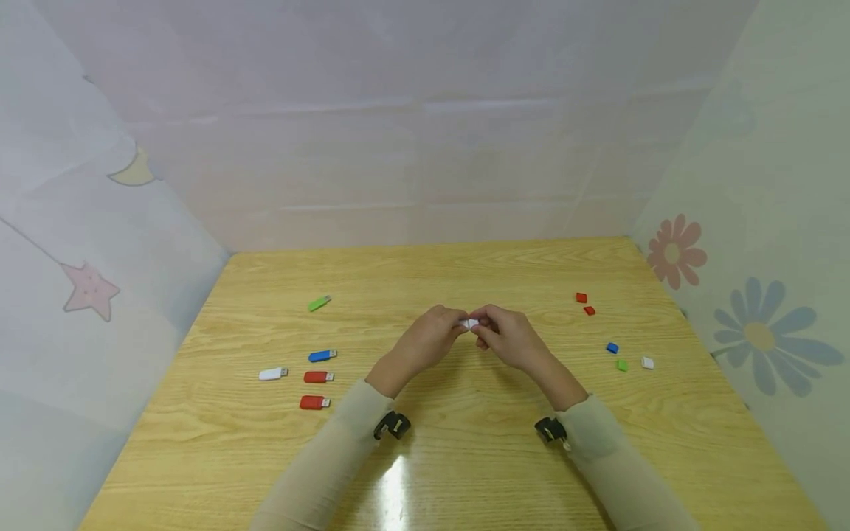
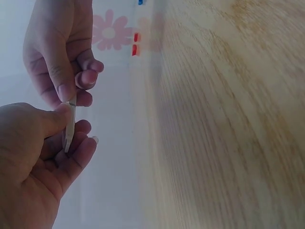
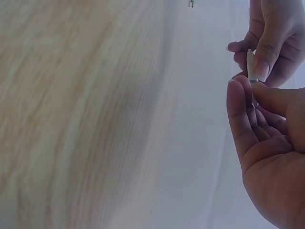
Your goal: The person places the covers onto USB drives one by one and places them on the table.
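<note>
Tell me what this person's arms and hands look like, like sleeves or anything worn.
The left sleeve and right sleeve are long, plain and cream. Each cuff carries a small black device: left device, right device. The left hand and right hand wear no gloves.

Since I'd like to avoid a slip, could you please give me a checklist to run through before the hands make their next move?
1. White USB stick held by the left hand: ok.
2. White cap pinched by the right hand: ok.
3. Cap fully seated on that stick: cannot tell; the join is too small to judge.
4. Loose sticks at left capped: not ok; the green stick, blue stick, two red sticks and other white stick are all uncapped.
5. Matching loose caps at right: ok; two red caps, a blue cap, a green cap and another white cap.
</note>
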`<act>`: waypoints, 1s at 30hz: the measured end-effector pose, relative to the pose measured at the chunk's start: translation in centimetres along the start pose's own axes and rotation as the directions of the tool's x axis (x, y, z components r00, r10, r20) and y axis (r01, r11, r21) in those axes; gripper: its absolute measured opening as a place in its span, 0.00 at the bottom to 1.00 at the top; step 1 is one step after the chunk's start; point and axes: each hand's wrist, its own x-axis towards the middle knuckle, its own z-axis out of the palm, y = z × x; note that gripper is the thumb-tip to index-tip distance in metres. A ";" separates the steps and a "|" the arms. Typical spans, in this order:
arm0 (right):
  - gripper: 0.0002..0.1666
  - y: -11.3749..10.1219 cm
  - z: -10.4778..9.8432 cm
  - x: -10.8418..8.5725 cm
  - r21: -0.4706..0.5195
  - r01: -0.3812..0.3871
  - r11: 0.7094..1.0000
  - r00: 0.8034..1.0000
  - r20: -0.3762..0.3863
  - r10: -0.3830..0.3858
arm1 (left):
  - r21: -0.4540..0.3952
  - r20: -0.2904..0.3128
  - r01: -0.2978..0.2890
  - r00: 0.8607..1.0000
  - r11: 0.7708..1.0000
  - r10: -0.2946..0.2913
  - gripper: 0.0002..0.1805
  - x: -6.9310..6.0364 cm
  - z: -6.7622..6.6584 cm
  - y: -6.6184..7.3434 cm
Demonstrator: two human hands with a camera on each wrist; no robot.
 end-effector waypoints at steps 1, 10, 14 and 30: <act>0.12 0.0 0.0 0.0 -0.008 0.000 1.000 1.000 0.008 0.000 | -0.003 0.005 0.004 1.000 1.000 -0.004 0.15 0.0 0.0 0.0; 0.12 0.0 -0.2 0.0 -0.049 -0.003 0.999 0.999 0.046 0.005 | -0.031 0.026 0.012 1.000 0.999 -0.012 0.14 0.1 0.4 -0.3; 0.13 0.1 -0.2 0.0 -0.086 -0.015 0.996 0.998 0.052 0.020 | -0.028 0.037 0.021 0.999 0.999 -0.020 0.14 0.2 0.6 -0.3; 0.09 0.6 -0.4 0.3 -0.226 -0.059 0.972 0.991 0.106 0.085 | 0.048 0.088 0.066 0.994 0.997 -0.070 0.11 0.1 1.2 -0.3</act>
